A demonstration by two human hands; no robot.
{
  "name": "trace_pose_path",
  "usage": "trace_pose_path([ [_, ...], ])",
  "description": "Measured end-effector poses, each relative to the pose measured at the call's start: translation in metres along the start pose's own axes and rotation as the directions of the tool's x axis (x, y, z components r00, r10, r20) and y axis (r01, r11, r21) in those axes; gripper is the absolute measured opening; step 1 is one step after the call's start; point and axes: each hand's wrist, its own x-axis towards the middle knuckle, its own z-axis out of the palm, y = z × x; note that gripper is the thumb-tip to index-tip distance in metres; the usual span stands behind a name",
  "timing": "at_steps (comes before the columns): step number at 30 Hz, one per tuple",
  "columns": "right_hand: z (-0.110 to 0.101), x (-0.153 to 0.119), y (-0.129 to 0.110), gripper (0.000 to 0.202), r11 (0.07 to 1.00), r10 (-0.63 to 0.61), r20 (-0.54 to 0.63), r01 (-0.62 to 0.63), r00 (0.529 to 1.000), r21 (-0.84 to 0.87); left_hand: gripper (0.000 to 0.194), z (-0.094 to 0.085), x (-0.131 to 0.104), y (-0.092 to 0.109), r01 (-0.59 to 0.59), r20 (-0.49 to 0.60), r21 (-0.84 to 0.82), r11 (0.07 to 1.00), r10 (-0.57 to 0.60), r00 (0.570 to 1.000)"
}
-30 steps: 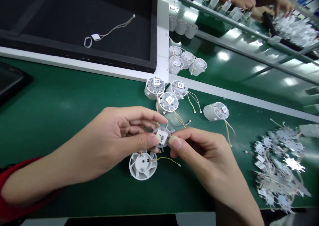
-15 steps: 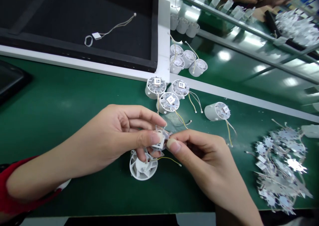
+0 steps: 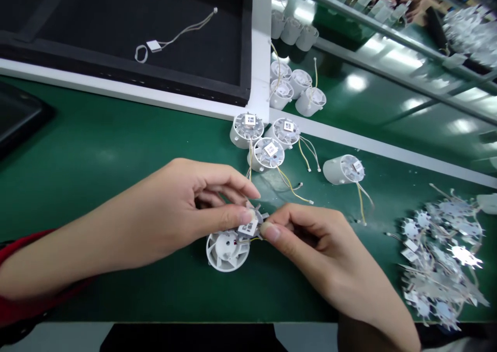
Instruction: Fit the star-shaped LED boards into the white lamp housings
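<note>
Two bare hands meet above a white fan housing [image 3: 226, 253] that sits, vanes up, on a green workbench [image 3: 128, 150]. Over the housing's far right edge, the left hand [image 3: 182, 202] holds a spiked metal plate [image 3: 248, 226] bearing a white label, its thumb pressed on the label; the right hand [image 3: 326, 248] has thumb and forefinger drawn narrow at the plate's right side, pinching either its rim or its wiring, and which of the two cannot be told. A yellow lead [image 3: 255, 238] runs from the housing's hub toward the right fingertips, its end hidden. Such closeness carries risk: the plate, if it bore down on the lead, could trap or nick it, and a tug from the right hand could strain the joint at the hub. The thin spikes may bend under uneven thumb pressure, and the housing, gripped by neither hand as far as can be seen, could slide under a sidelong push. Beyond the housing, three labelled cylinders [image 3: 267, 155] stand clustered; well to its right lies a heap of plates [image 3: 442, 259], where tangled wires could snag if one were pulled free
</note>
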Motion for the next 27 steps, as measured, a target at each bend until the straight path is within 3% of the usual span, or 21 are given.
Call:
trace_pose_path([
  [3,-0.001,-0.002,0.0,0.031,0.999,0.031,0.03,-0.032,0.999,0.012,0.011,-0.01,-0.001,0.001,-0.123,-0.054,0.246,0.961,0.14,0.989],
  [5,0.001,-0.003,0.0,0.033,0.996,0.083,0.104,-0.086,0.991,0.024,0.016,-0.017,-0.004,0.0,-0.164,0.018,0.371,0.914,0.169,0.985],
  [8,0.005,-0.002,0.0,0.034,0.988,0.154,0.238,-0.156,0.959,-0.007,0.02,-0.025,-0.009,-0.001,-0.163,0.17,0.459,0.874,0.094,0.981],
  [13,0.007,0.002,0.001,0.036,0.987,0.149,0.214,-0.131,0.966,-0.095,0.028,-0.024,-0.014,-0.004,-0.109,0.275,0.485,0.868,-0.033,0.961],
  [18,0.006,0.003,0.002,0.038,0.983,0.165,0.2,-0.146,0.966,-0.108,0.039,-0.018,-0.013,-0.005,-0.141,0.259,0.499,0.855,0.008,0.966],
  [23,0.009,0.002,0.002,0.04,0.974,0.18,0.182,-0.148,0.967,-0.173,0.023,-0.016,-0.011,-0.009,-0.169,0.297,0.497,0.851,0.017,0.955],
  [27,0.01,0.002,0.002,0.042,0.971,0.164,0.173,-0.128,0.971,-0.201,0.023,-0.017,-0.012,-0.011,-0.217,0.338,0.489,0.845,0.046,0.94],
])
